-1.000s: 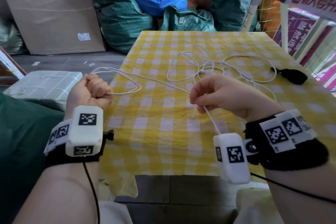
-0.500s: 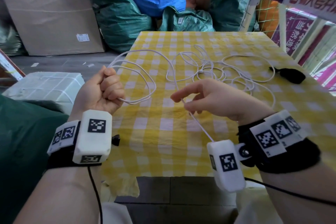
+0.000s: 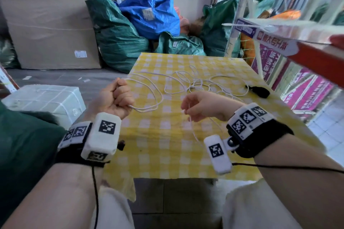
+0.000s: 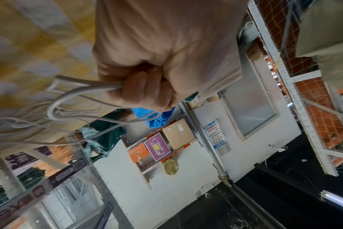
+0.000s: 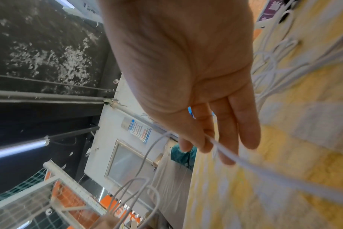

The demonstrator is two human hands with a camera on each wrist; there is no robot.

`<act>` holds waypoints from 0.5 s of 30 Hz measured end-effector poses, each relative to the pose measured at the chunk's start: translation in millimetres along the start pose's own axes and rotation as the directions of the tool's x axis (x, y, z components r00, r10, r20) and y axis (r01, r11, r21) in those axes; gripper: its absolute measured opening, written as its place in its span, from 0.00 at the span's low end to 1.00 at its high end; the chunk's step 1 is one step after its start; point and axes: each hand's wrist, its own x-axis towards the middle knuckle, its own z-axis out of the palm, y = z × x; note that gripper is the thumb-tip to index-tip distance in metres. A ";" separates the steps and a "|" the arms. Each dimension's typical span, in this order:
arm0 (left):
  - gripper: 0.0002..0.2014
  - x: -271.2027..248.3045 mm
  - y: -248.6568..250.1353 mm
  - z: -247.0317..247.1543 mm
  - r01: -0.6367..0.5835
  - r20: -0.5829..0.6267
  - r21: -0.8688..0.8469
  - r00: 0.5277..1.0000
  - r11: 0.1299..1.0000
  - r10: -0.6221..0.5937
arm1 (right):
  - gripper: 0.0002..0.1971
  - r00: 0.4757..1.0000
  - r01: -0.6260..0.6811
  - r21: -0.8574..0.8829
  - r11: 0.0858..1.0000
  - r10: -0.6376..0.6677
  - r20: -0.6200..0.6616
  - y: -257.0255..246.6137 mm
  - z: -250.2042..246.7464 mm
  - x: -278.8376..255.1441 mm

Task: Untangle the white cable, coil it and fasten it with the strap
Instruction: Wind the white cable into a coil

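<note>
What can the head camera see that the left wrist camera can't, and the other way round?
Only the head view shows the right hand with a strand of the white cable at its fingertips, the tangle still lying on the checked tablecloth, and the black strap beside it.

Only the left wrist view shows, close up, several strands bunched together where they leave the fist, and a wall shelf with boxes behind.

Both show the left hand gripping gathered loops of cable above the yellow cloth.
</note>
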 end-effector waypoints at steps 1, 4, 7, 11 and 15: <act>0.21 -7.3 6.4 5.3 -0.024 -0.001 -0.008 1.000 1.000 0.024 | 0.07 0.999 -0.007 0.047 0.999 0.009 -0.038 0.1 -2.0 -6.4; 0.16 -31.0 22.1 18.2 -0.095 -0.040 0.004 0.995 0.995 0.096 | 0.08 0.994 -0.001 0.145 0.989 0.017 -0.110 0.0 -8.9 -26.8; 0.14 -50.2 31.8 20.0 -0.168 -0.063 0.000 0.984 0.986 0.168 | 0.08 0.978 -0.002 0.119 0.993 0.027 -0.205 3.5 -13.9 -41.7; 0.13 -60.3 30.2 25.6 -0.302 -0.199 -0.065 0.938 0.951 0.285 | 0.06 0.918 -0.071 0.029 0.997 0.077 -0.390 10.3 -12.7 -47.7; 0.22 -64.1 13.2 52.0 -0.486 -0.447 0.000 0.782 0.874 0.435 | 0.08 0.880 -0.168 -0.285 0.944 0.013 -0.475 -2.1 -4.6 -52.9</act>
